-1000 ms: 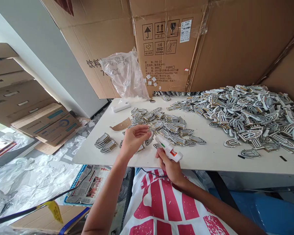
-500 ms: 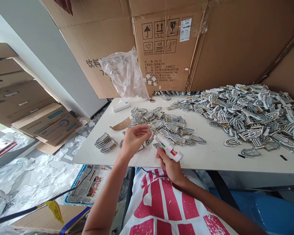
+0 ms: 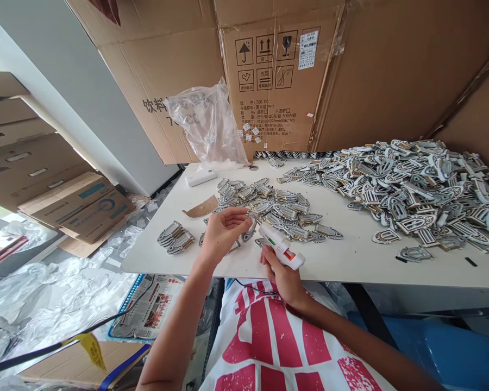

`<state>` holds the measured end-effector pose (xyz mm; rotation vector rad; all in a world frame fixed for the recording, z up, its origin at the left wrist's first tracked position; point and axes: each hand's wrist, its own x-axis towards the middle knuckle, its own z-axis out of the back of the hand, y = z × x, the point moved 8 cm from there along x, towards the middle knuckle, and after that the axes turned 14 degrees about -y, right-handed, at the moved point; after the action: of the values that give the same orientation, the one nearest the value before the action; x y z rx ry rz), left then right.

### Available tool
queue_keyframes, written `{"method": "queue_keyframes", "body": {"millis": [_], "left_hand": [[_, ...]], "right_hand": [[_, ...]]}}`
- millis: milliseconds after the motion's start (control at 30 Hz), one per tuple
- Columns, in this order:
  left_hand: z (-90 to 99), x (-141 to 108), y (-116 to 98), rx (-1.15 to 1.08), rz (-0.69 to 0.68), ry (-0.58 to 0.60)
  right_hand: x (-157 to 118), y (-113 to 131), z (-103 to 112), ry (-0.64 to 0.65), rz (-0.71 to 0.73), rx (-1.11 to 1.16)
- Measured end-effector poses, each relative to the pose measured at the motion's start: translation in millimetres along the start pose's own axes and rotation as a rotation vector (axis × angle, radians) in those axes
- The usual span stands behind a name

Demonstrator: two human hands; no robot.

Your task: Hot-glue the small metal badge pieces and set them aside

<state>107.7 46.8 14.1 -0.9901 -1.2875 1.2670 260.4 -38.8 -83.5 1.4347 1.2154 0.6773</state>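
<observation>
My right hand [image 3: 284, 278] is wrapped around a white hot glue gun [image 3: 277, 245] with a green mark and an orange-red part. The gun's nozzle end points up and left, toward the fingertips of my left hand [image 3: 225, 231]. Those fingers are pinched together; whatever lies between them is too small and covered to make out. Just beyond both hands spreads a loose heap of grey arch-shaped pieces with gold-coloured bars [image 3: 283, 209]. Left of my left hand, a small neat group of the same pieces [image 3: 176, 237] lies on the white table [image 3: 330, 263].
A large pile of grey-and-white pieces [image 3: 424, 190] covers the table's right side. A torn cardboard scrap [image 3: 201, 208], a white box-like object [image 3: 201, 177] and a clear plastic bag [image 3: 212, 127] lie toward the back left. Tall cardboard [image 3: 277, 76] walls the rear edge.
Almost nothing differs. Both hands and the glue gun hold the same place, and the pieces on the table have not moved.
</observation>
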Motion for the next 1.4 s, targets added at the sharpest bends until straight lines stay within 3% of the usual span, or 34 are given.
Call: {"method": "queue_keyframes", "body": {"millis": [533, 767, 1033, 1400], "left_hand": [[1.5, 0, 3, 0.015, -0.005, -0.008], [0.9, -2, -9, 0.163, -0.212, -0.067], [6.7, -5, -29, 0.316, -0.434, -0.020], [24.2, 20, -12, 0.335, -0.357, -0.052]], "right_hand": [[1, -3, 2, -0.032, -0.011, -0.029], [2, 2, 5, -0.086, 0.030, -0.026], [4, 5, -2, 0.001, 0.036, -0.056], [3, 3, -3, 0.047, 0.018, -0.048]]}}
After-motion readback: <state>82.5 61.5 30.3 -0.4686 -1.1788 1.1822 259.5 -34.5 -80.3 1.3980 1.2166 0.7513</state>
